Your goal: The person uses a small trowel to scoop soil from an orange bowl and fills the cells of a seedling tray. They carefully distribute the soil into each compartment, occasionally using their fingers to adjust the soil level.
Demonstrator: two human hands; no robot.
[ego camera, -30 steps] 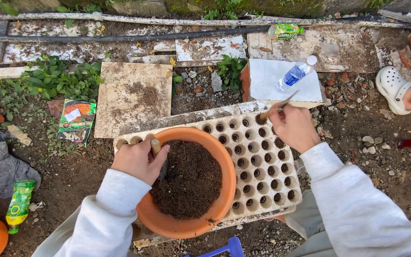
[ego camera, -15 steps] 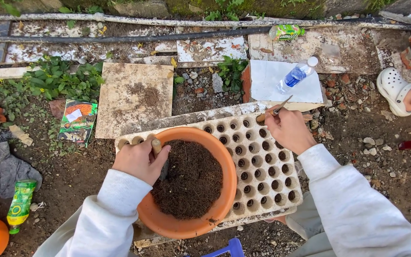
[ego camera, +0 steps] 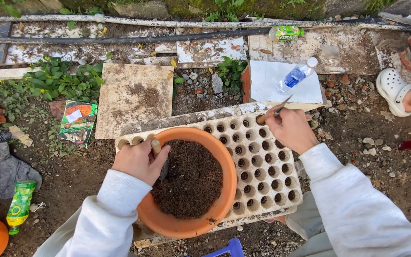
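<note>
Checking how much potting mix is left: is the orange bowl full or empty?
Mostly full: dark soil fills the orange bowl to just under its rim, and the left hand digs in with a tool.

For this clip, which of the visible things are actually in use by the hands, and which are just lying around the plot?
In use:
left hand gripping a wooden-handled tool
orange bowl of dark soil
right hand holding a thin stick
white seed tray

Lying about:
water bottle
seed packet
green bottle
stone slab
white clog
</note>
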